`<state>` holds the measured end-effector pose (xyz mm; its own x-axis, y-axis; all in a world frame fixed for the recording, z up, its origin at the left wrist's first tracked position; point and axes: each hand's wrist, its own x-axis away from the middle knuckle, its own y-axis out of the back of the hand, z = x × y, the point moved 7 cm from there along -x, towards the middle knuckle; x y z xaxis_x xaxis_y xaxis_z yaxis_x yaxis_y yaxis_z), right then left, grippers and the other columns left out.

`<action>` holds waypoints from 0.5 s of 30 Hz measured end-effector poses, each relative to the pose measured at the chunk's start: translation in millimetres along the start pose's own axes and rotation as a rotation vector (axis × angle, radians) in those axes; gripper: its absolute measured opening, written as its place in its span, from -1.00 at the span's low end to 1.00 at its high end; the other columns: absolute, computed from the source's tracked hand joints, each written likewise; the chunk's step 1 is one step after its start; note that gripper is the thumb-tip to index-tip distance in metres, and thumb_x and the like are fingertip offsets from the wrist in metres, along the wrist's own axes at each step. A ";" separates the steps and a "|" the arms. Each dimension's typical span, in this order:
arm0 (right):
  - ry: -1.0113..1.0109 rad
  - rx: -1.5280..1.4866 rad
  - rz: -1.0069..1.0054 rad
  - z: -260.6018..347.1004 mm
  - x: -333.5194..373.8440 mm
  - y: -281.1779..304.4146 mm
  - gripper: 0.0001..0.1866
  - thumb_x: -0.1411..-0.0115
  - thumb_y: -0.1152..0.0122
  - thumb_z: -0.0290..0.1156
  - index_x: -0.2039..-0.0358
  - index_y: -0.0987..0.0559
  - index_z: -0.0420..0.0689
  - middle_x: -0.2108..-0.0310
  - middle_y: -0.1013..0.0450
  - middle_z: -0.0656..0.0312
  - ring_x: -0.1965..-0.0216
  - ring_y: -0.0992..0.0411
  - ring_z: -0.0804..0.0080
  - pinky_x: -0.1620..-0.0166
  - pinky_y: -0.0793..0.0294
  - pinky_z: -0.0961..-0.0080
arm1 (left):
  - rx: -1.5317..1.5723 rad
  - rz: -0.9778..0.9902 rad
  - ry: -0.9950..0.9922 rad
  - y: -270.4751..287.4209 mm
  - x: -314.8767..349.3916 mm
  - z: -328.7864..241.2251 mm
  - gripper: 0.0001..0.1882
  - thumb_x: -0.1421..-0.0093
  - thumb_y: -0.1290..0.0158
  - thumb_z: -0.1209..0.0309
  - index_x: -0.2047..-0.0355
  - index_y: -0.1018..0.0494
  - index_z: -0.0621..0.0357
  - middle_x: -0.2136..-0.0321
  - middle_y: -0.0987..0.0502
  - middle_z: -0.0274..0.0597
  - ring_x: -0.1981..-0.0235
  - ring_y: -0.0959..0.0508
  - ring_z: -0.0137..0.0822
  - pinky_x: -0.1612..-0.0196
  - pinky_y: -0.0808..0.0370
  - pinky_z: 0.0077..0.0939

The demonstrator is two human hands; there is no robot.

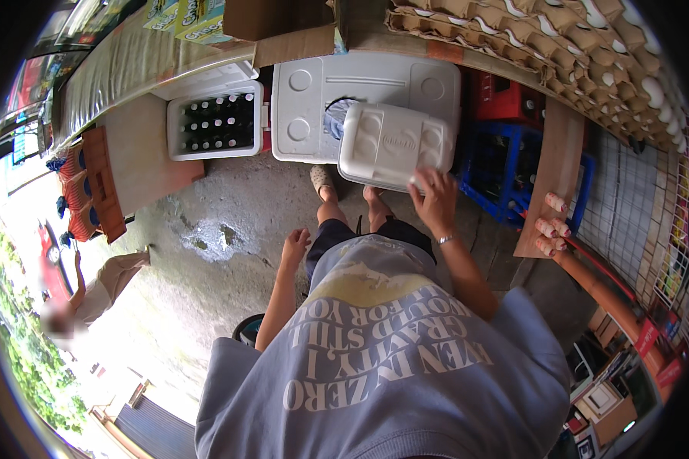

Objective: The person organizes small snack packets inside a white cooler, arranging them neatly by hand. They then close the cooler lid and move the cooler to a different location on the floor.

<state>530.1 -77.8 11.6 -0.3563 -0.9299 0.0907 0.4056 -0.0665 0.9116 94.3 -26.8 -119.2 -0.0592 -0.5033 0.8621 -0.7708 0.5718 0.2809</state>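
A small white cooler (396,141) with round recesses in its lid sits on the front right of a larger grey-white cooler (295,92). My right hand (436,200) is at the small cooler's front right edge, fingers apart and bent. They seem to touch the rim, but I cannot tell for sure. My left hand (295,246) hangs in the air beside my left thigh, its fingers loosely bent and nothing visible in it. Behind the small cooler, a crumpled bluish plastic bag (337,118) lies on the large lid.
Left of the large cooler stands an open cooler (174,130) of dark capped bottles. Blue crates (478,172) and a red crate (505,98) are at right, beside a board (547,172) with small bottles. Egg trays (528,38) are stacked above. Another person (111,291) is at far left.
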 end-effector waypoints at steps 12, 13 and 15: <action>-0.245 -0.035 -0.093 -37.9 31.2 -61.2 -0.31 -0.23 -0.20 -0.21 -0.32 -0.19 -0.09 -0.28 -0.07 -0.33 -0.26 -0.17 -0.25 -0.18 -0.32 0.08 | -0.518 -0.064 -0.654 -102.4 7.7 -219.5 -0.23 -0.22 -0.08 0.10 -0.31 -0.14 0.29 -0.33 -0.13 0.20 -0.35 -0.17 0.06 -0.32 -0.20 -0.22; -0.246 -0.024 -0.085 -38.1 29.9 -65.8 -0.30 -0.22 -0.22 -0.21 -0.32 -0.21 -0.08 -0.29 -0.07 -0.30 -0.25 -0.19 -0.22 -0.17 -0.33 0.10 | -0.588 -0.029 -0.662 -112.9 3.2 -224.8 -0.21 -0.22 -0.08 0.10 -0.31 -0.12 0.33 -0.33 -0.11 0.24 -0.35 -0.16 0.09 -0.32 -0.20 -0.20; -0.268 0.013 -0.067 -43.0 29.8 -68.3 -0.29 -0.19 -0.25 -0.21 -0.31 -0.23 -0.05 -0.31 -0.07 -0.25 -0.22 -0.23 -0.15 -0.16 -0.33 0.13 | -0.710 0.008 -0.670 -131.1 -10.6 -219.9 -0.16 -0.21 -0.09 0.09 -0.32 -0.07 0.39 -0.34 -0.04 0.32 -0.36 -0.13 0.15 -0.32 -0.20 -0.16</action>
<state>528.0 -116.5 -65.2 -0.5928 -0.7945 0.1317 0.3634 -0.1179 0.9241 335.5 45.9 -72.4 -0.5805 -0.6358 0.5087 -0.2200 0.7239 0.6538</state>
